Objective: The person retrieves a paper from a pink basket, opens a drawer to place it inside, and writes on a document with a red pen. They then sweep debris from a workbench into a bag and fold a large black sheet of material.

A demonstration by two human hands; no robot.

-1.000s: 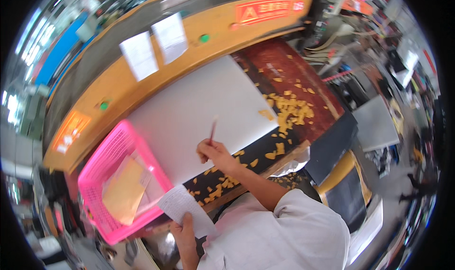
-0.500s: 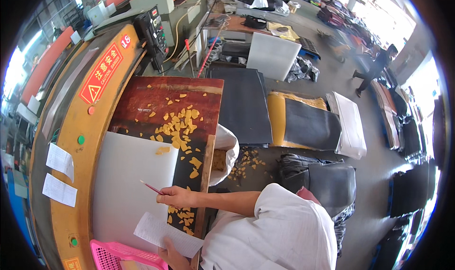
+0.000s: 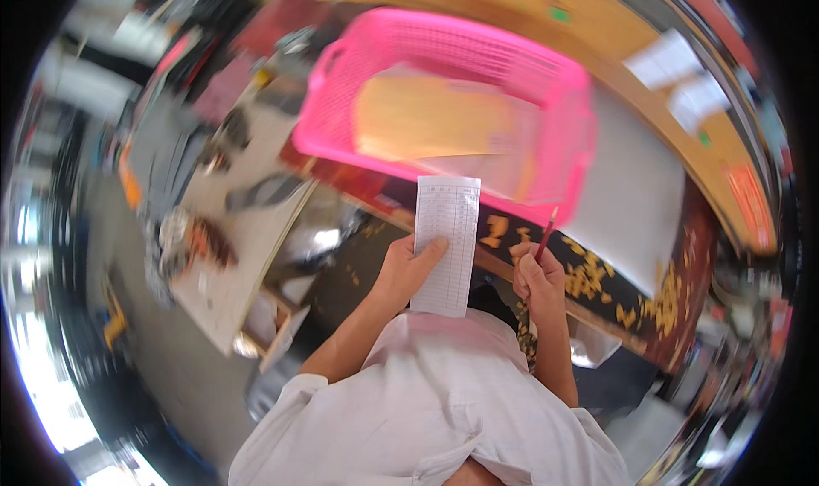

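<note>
Left grip (image 3: 401, 268) is closed on paper (image 3: 456, 243), right grip (image 3: 540, 279) on a pencil (image 3: 546, 235).

Grey floor (image 3: 171, 375) beside a pale table (image 3: 217, 298); bright glare (image 3: 43, 384) at left, perhaps daylight.

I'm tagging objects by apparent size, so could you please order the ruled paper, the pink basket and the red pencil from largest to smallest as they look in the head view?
1. Pink basket, clearly largest
2. Ruled paper, in the left hand
3. Red pencil, in the right hand
</note>
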